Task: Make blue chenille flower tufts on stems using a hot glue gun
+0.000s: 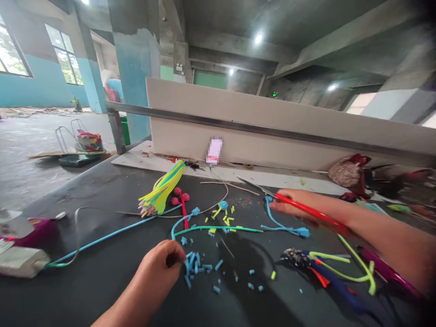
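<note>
Fingers [177, 249] curl in on the left hand [160, 270], thumb and forefinger tips close together, and a blue stem [175, 226] runs up from behind its knuckles; whether they pinch it, I can't tell. Over to the right hand [293, 200]: closed about red-handled scissors [308, 210], raised above the black table [112, 290]. Their long axis slants from near right to far left, silver points aimed away toward the white board [238, 109], handles trailing back over the wrist.

Just at those right fingertips, a blue flower head [269, 199], its curved stem dropping toward a second blue head [302, 232]. Between the hands, a green stem [221, 228] lies nearly crosswise, yellow clippings [227, 221] around it, blue clippings [194, 263] heaped beside the left fingertips.

Farther out, a red stem [184, 211] points away from the wearer, next to a yellow-green bundle [161, 188] leaning far right. Near the right forearm, a bent yellow-green stem [371, 281]. Behind everything, a metal rail [204, 121] crosses the board.
</note>
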`<action>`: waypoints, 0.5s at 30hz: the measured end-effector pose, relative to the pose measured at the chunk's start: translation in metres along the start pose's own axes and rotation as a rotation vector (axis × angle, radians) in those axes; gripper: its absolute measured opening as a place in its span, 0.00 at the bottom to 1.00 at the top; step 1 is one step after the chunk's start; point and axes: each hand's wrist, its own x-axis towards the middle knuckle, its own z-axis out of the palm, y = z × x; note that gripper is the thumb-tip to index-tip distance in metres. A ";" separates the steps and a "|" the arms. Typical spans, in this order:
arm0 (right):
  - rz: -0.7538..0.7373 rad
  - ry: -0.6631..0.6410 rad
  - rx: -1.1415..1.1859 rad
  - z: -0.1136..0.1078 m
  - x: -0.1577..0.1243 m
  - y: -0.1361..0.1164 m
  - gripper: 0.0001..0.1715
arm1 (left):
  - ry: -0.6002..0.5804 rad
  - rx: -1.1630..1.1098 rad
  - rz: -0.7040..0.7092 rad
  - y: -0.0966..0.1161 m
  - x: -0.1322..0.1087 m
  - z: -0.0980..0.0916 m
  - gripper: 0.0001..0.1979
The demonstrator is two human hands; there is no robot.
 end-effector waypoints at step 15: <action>0.099 0.258 -0.153 0.020 0.148 0.100 0.17 | -0.025 -0.007 0.239 0.000 0.004 -0.005 0.10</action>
